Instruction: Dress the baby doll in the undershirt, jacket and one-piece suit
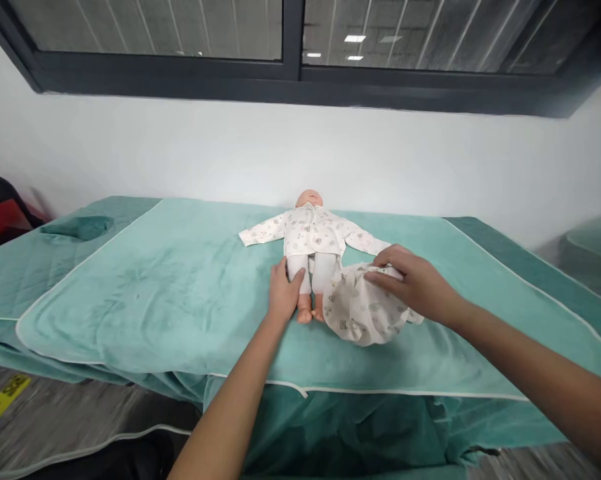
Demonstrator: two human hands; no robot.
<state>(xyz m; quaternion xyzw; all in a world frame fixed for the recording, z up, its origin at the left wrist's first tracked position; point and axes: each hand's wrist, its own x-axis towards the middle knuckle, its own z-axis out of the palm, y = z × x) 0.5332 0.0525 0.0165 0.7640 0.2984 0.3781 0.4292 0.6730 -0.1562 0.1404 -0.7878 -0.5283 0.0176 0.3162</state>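
A baby doll (309, 198) lies on its back in the middle of the bed, head toward the wall. It wears a white printed long-sleeved top (313, 230), its arms spread out to the sides, and white leggings (323, 270) that leave the feet bare. My left hand (284, 291) is closed around the doll's leg on the left, thumb across the shin. Pinched in my right hand (414, 283) is a loose white printed baby garment (363, 307), bunched beside the doll's legs; its exact shape is hidden by folds.
A green sheet with white piping (180, 300) covers the massage bed, whose face hole (78, 228) is at the left. Behind stands a white wall (180, 147) below a dark-framed window (293, 83). A red and black object (3, 220) is at the far left.
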